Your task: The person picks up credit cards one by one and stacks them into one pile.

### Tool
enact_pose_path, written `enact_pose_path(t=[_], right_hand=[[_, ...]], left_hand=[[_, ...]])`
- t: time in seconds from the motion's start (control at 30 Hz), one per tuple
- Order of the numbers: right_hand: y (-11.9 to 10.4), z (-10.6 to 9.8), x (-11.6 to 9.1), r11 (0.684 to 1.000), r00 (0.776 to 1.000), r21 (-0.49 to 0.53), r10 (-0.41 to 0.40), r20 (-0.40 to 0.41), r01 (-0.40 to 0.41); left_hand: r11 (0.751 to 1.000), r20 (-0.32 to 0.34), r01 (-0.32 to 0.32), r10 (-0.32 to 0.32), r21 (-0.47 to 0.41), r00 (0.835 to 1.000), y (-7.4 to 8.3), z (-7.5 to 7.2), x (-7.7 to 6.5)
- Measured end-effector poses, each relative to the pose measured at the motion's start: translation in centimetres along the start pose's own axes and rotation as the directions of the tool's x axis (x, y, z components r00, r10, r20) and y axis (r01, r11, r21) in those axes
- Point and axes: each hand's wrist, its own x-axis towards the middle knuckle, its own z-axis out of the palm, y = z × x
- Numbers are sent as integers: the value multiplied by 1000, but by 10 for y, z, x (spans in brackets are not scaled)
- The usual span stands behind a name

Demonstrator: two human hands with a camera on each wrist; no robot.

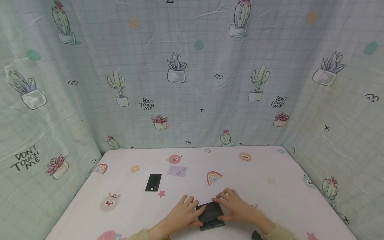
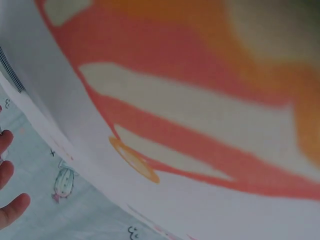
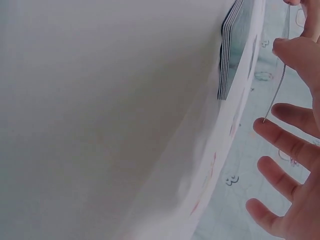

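In the head view my left hand (image 1: 186,212) and right hand (image 1: 232,207) hold a flat black card-like panel (image 1: 210,210) from its two sides, thumbs near, fingers at the far edge. Under its near end shows a dark block (image 1: 212,227) with a ridged edge. From the right wrist, the panel is a thin line (image 3: 281,82) raised off the table, with a finger (image 3: 265,125) of the right hand at its edge. Behind it lies the block's striped, layered side (image 3: 228,55). At the left wrist view's edge only some left fingers (image 2: 17,205) appear.
A black card (image 1: 153,182) with a small pale square lies left of centre on the white printed table (image 1: 246,178). Beside it, farther back, is a lavender card (image 1: 177,171). A cactus-patterned curtain (image 1: 192,110) encloses the back and sides.
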Motion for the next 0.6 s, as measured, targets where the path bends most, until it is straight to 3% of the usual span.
enact_pose_path(t=[0.43,0.6], right_hand=[[-1,2,-7,1000,999,23,5,40,-6],[0,3,-11,999,999,17,-35,-9,35]], left_hand=[[999,-2,-40,40,1,999,4,-2,-1],[999,9,-49,49,-7,999,5,-3,0]])
